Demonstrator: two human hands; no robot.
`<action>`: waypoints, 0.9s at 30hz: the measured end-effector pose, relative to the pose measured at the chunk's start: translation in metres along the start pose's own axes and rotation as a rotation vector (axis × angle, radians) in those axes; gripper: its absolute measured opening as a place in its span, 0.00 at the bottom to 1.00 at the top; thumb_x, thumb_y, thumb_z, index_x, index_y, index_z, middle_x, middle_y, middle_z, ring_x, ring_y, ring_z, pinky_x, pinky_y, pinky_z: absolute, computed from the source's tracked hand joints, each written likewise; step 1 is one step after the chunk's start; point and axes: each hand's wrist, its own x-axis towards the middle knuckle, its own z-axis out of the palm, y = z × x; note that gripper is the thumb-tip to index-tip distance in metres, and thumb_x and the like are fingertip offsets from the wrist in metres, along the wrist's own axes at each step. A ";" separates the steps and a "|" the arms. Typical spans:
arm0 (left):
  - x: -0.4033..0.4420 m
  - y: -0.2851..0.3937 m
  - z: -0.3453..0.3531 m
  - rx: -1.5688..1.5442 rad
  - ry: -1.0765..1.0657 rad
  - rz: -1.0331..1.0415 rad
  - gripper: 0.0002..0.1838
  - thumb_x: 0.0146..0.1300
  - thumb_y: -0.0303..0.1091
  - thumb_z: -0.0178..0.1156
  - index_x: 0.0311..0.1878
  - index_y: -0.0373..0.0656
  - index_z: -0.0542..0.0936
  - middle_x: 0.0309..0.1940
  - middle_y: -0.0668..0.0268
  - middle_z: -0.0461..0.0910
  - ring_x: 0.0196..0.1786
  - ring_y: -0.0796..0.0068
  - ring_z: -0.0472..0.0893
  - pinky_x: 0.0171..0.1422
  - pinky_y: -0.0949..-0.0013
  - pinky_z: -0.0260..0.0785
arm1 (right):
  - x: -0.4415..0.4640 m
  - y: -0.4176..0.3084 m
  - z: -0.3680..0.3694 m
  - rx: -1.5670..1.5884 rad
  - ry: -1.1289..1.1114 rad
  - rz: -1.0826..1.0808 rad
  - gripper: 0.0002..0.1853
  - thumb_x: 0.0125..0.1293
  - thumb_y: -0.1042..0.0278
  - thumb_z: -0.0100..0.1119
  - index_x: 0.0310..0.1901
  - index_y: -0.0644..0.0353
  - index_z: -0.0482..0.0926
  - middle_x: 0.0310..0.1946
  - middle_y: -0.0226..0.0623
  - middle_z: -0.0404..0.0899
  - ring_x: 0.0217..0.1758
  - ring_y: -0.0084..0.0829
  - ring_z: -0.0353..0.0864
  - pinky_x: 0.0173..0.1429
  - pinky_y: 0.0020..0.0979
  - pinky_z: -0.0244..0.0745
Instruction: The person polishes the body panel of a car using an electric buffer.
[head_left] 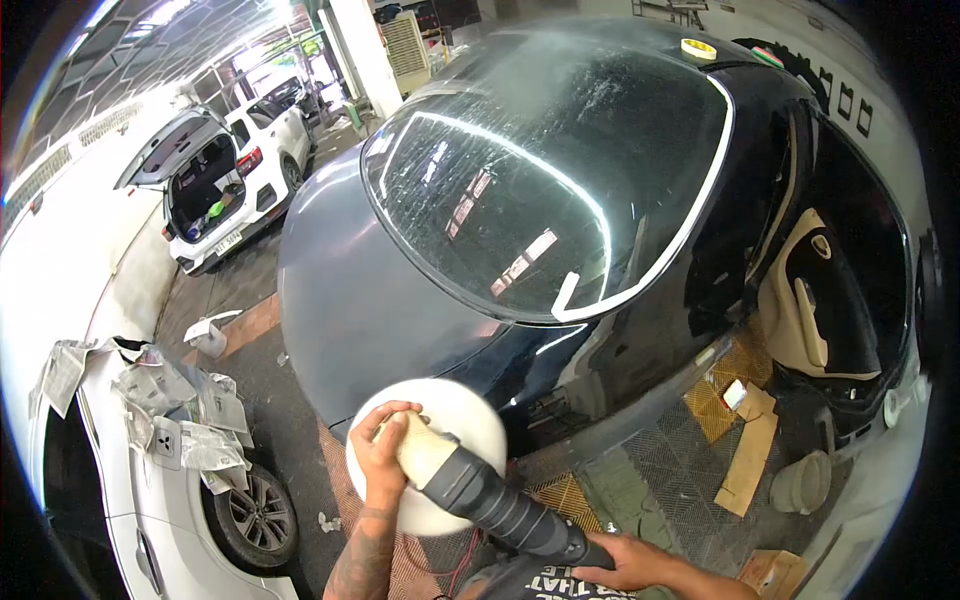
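A car polisher (pixel 500 505) with a tan head cover and a black body spans my two hands. Its wide white pad (pixel 465 415) overlaps the dark car's (pixel 360 250) lower edge in view; whether it touches the paint I cannot tell. My left hand (pixel 382 450) is closed around the head of the polisher, fingers curled over the tan cover. Around the rear end of the black body, my right hand (pixel 635 562) is wrapped. White masking tape (pixel 690 250) runs along the edge of the car's glass (pixel 520 190), which is streaked with pale residue.
A white car (pixel 170 520) partly covered with newspaper (pixel 180 395) stands at left. Behind it another white car (pixel 235 170) has its tailgate raised. Yellow tape (pixel 698 49) lies on the dark car's roof. Cardboard (pixel 748 460) and a bucket (pixel 800 483) sit at right. A door stands open.
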 end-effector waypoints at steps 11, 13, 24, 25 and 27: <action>0.045 -0.009 0.095 0.018 -0.361 -0.007 0.14 0.65 0.35 0.63 0.43 0.32 0.85 0.39 0.59 0.88 0.42 0.73 0.83 0.52 0.70 0.75 | -0.033 0.014 0.019 0.191 0.335 0.080 0.34 0.66 0.49 0.67 0.64 0.68 0.73 0.53 0.50 0.83 0.57 0.41 0.81 0.64 0.39 0.73; 0.036 -0.006 0.063 0.113 -0.274 0.049 0.14 0.65 0.34 0.62 0.43 0.31 0.85 0.38 0.59 0.88 0.42 0.72 0.84 0.51 0.68 0.76 | -0.023 0.019 0.020 0.164 0.288 0.060 0.34 0.66 0.49 0.68 0.64 0.68 0.73 0.53 0.50 0.83 0.57 0.41 0.81 0.64 0.39 0.73; 0.034 -0.017 0.076 0.060 -0.340 0.046 0.14 0.64 0.34 0.60 0.44 0.30 0.83 0.41 0.56 0.87 0.41 0.68 0.85 0.50 0.67 0.77 | -0.026 0.037 0.029 0.188 0.348 0.024 0.34 0.65 0.48 0.69 0.62 0.68 0.74 0.52 0.50 0.83 0.56 0.41 0.82 0.62 0.41 0.74; 0.042 -0.021 0.093 0.065 -0.386 0.062 0.14 0.64 0.33 0.61 0.44 0.30 0.84 0.40 0.57 0.87 0.41 0.70 0.85 0.50 0.68 0.77 | -0.030 0.035 0.033 0.162 0.428 0.026 0.34 0.65 0.49 0.68 0.62 0.68 0.74 0.49 0.50 0.85 0.52 0.41 0.83 0.60 0.40 0.76; 0.047 -0.017 0.112 0.067 -0.432 0.038 0.13 0.65 0.34 0.61 0.43 0.32 0.85 0.39 0.59 0.87 0.42 0.72 0.84 0.51 0.69 0.75 | -0.034 0.021 0.034 0.236 0.443 0.063 0.33 0.66 0.48 0.68 0.60 0.69 0.76 0.46 0.50 0.85 0.50 0.41 0.84 0.57 0.40 0.77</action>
